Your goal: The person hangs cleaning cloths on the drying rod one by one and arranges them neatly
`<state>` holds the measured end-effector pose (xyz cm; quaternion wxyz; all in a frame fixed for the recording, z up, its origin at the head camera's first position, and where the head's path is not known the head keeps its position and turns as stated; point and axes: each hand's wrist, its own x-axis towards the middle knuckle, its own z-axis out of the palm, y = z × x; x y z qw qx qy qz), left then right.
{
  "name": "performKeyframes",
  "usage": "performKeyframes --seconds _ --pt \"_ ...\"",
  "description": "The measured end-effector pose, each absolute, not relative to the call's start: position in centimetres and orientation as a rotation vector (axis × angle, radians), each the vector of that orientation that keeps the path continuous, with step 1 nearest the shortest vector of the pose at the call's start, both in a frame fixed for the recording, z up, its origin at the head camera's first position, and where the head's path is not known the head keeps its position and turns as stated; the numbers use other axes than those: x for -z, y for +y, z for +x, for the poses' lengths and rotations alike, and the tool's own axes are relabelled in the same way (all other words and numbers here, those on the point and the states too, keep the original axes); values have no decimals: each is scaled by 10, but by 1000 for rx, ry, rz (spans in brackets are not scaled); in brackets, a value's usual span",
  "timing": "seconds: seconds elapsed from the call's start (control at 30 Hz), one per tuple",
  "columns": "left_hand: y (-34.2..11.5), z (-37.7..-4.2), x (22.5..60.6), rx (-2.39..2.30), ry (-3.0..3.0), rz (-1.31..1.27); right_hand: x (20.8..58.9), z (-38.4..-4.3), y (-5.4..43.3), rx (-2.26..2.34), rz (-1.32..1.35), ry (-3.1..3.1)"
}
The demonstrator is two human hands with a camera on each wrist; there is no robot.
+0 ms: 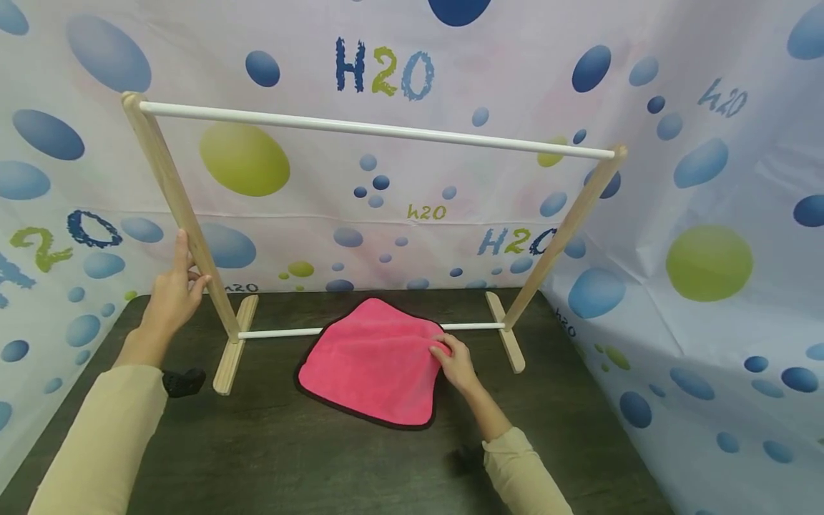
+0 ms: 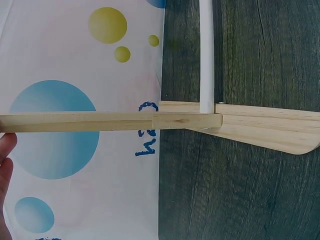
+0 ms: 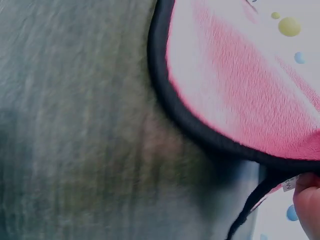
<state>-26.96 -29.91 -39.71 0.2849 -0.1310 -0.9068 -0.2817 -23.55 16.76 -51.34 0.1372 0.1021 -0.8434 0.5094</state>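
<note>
A pink cloth (image 1: 373,365) with a dark border lies spread across the lower white bar (image 1: 473,327) of a wooden rack. My right hand (image 1: 455,361) pinches the cloth's right edge between thumb and fingers. In the right wrist view the thumb (image 3: 307,202) is at the dark border, beside a small white label (image 3: 290,184). My left hand (image 1: 174,293) touches the rack's left post (image 1: 174,186), its index finger pointing up along the wood. The left wrist view shows only its fingertips (image 2: 6,145) against the post; the rest is out of frame.
The rack's upper white bar (image 1: 373,129) spans two leaning posts, each on a flat wooden foot (image 1: 235,347). It stands on a dark wood-grain table (image 1: 290,450). A white sheet (image 1: 309,164) with blue and green dots hangs behind and to both sides.
</note>
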Motion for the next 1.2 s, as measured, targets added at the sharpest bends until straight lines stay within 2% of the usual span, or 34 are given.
performKeyframes --seconds 0.3,0.5,0.83,1.2 --pt "-301 -271 396 764 -2394 -377 455 -224 151 -1637 302 -2351" --pt "-301 -269 394 764 -2409 -353 435 -228 149 -1670 291 -2348" --pt "-301 -267 395 772 -2439 -319 424 -248 152 -1981 224 -2124" --pt "-299 -269 399 767 -2393 -345 394 -255 162 -1924 342 -2135"
